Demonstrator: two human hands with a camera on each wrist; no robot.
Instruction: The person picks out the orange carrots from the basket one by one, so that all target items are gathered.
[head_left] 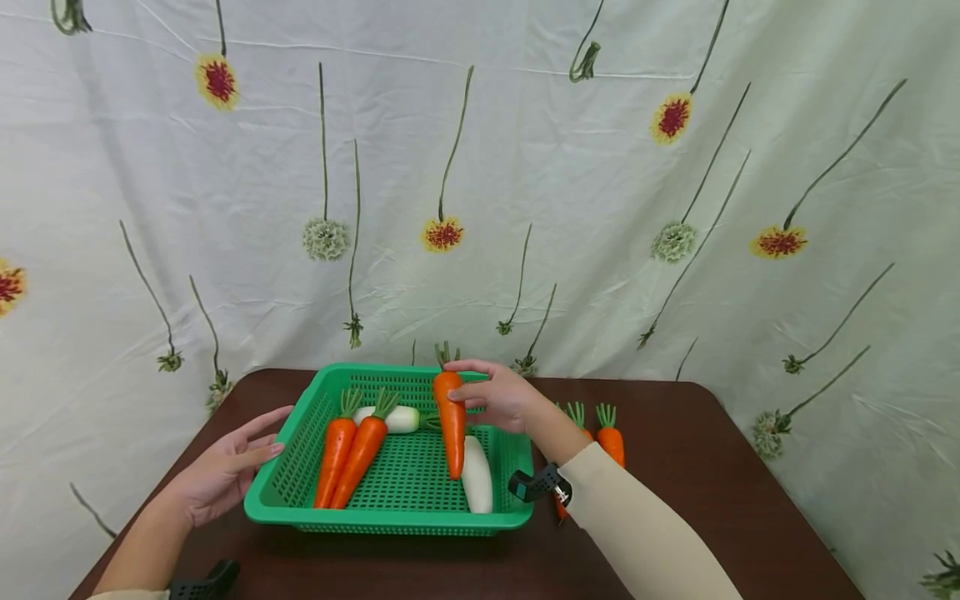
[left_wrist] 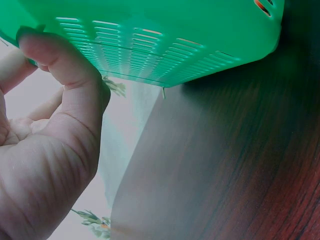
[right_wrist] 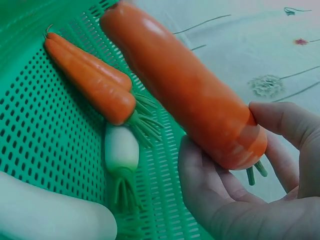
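Note:
A green plastic basket (head_left: pixel 405 521) stands on the dark table. My left hand (head_left: pixel 225 471) holds its left rim, thumb and fingers at the edge; the left wrist view shows the thumb (left_wrist: pixel 75 75) bent against the green plastic. Over the basket's right part, my right hand (head_left: pixel 498 396) grips an orange carrot (head_left: pixel 452 425) near its leafy end, tip pointing down. Inside the basket, two carrots (head_left: pixel 362 458) lie side by side at the left. A white radish (head_left: pixel 403 419) with green leaves lies along the back, and another white radish (head_left: pixel 477 479) lies at the right, below the held carrot.
More carrots (head_left: pixel 611 442) lie on the table right of the basket, partly hidden by my right forearm. The brown table (head_left: pixel 690 467) extends farther right. Behind it hangs a white cloth (head_left: pixel 585 292) printed with flowers.

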